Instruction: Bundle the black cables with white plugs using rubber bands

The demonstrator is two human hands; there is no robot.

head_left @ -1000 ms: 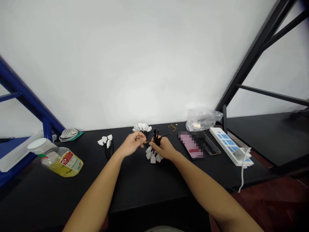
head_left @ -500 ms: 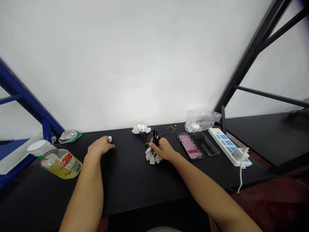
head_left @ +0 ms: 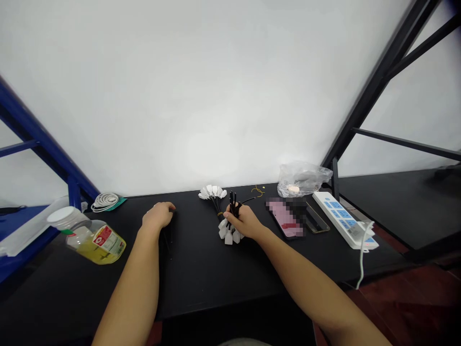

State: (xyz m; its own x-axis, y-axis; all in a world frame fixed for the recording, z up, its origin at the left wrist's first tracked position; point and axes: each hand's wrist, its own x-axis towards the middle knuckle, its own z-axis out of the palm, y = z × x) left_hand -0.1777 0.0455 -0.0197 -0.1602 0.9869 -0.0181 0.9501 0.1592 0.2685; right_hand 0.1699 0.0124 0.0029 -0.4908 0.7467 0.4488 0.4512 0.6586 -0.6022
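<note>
Our right hand's [head_left: 245, 222] fingers grip a bunch of black cables with flat white plugs [head_left: 228, 236] hanging downward, presumably so their ends gather. Our left hand [head_left: 158, 216] covers thin black strands [head_left: 166, 244] on the black table [head_left: 201, 274]; whether it grasps, we cannot tell.

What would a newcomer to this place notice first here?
The white-tipped black cables in the grip of the right hand, near the middle, would probably stand out first, with a yellow-tied bundle beside them. Next may come the clear jar with yellow contents at left and the white power strip at right.
</note>
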